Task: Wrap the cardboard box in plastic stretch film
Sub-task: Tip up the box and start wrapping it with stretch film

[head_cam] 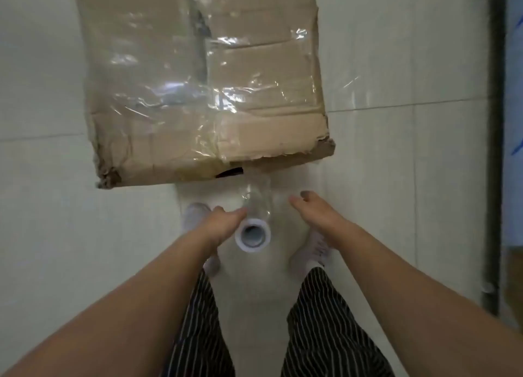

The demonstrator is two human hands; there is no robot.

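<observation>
A large worn cardboard box (198,79) lies on the tiled floor ahead of me, its top covered with shiny clear stretch film. A strip of film runs from the box's near edge down to the roll of stretch film (252,235), seen end-on with its white core facing me. My left hand (223,221) grips the roll from its left side, fingers round it. My right hand (314,209) hovers to the right of the roll with fingers straight, holding nothing, a short gap from the film.
Pale floor tiles (396,178) surround the box. My feet in white shoes (195,212) stand just below the box's near edge. A dark vertical frame (495,150) and a blue surface run along the right edge.
</observation>
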